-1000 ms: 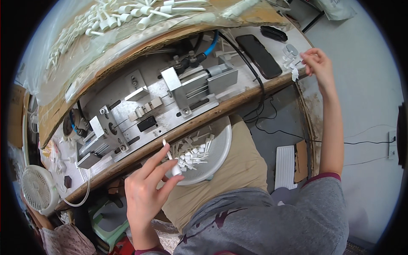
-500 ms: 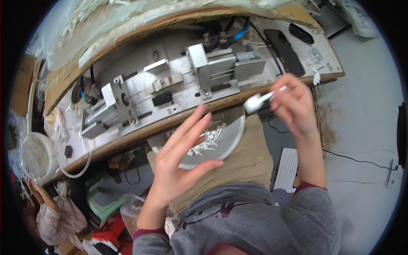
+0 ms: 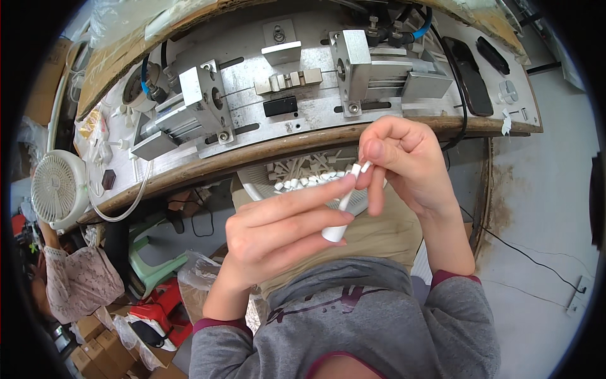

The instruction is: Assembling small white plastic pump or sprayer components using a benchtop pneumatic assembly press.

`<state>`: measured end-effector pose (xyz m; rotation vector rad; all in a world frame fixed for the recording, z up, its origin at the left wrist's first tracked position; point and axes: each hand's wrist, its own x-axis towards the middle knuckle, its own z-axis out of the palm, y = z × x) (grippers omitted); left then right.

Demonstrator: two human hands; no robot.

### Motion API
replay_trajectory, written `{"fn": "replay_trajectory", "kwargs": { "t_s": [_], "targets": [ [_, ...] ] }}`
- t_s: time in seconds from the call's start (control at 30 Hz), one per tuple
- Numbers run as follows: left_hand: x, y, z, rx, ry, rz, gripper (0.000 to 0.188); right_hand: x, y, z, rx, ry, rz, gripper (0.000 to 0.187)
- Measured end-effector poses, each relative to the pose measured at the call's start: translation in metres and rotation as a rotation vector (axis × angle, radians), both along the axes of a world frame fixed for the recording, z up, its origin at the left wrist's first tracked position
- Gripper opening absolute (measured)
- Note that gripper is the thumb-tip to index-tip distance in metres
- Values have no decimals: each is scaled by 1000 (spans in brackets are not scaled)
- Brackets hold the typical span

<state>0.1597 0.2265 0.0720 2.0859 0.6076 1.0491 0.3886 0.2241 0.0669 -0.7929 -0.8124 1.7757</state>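
Observation:
My left hand (image 3: 268, 234) is closed around a white plastic piece (image 3: 334, 232) with a round, cup-like end and a thin stem pointing up. Beside it, my right hand (image 3: 410, 158) pinches a small white stick-like part (image 3: 366, 167) at the tip of that stem. Whether the two parts are joined or only touching cannot be made out. Below the hands, on my lap, a pale basin (image 3: 250, 184) holds many small white stemmed parts (image 3: 309, 170), partly hidden by my fingers and the bench edge.
On the bench stands a metal fixture with a left clamp (image 3: 201, 95), a right clamp (image 3: 353, 69) and a slotted holder (image 3: 289, 81) between them. A phone (image 3: 468, 76) lies at right, a white fan (image 3: 60, 189) stands at left. Another person's sleeve (image 3: 88, 284) shows lower left.
My right hand has come in from the right to meet the left. The white cup-ended piece has passed to my left hand, which was open before. The view has shifted, too.

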Motion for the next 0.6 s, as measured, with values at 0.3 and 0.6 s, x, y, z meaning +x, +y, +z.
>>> {"fn": "replay_trajectory", "kwargs": {
  "t_s": [0.3,0.6],
  "targets": [
    [-9,0,-2,97,2,-50,29,-1,3,9,54,-103,88,19],
    [-10,-3,2,83,32,-63,21,-1,-1,13,79,-142,94,16]
  ]
}}
